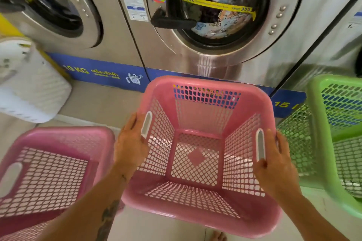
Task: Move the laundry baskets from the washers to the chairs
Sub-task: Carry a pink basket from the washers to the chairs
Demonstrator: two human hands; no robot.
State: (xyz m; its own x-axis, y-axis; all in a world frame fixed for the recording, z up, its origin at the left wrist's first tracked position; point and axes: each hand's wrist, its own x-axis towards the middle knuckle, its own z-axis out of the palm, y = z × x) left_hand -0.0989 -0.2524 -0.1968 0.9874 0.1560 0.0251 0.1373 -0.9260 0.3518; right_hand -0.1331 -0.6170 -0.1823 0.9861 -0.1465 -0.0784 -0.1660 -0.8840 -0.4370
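Pink plastic on my left: a second pink basket (pixel 52 164) on the floor. My left hand (pixel 130 143) and right hand (pixel 274 162) grip the side rims of the middle pink basket (pixel 197 211) before the loaded washer (pixel 215 49). A green basket (pixel 333 143) stands right.

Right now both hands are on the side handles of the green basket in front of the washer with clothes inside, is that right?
Not quite. The head view shows the left hand and right hand on the side handles of the middle pink basket, not the green basket, which stands untouched to its right. The washer behind it does hold clothes.
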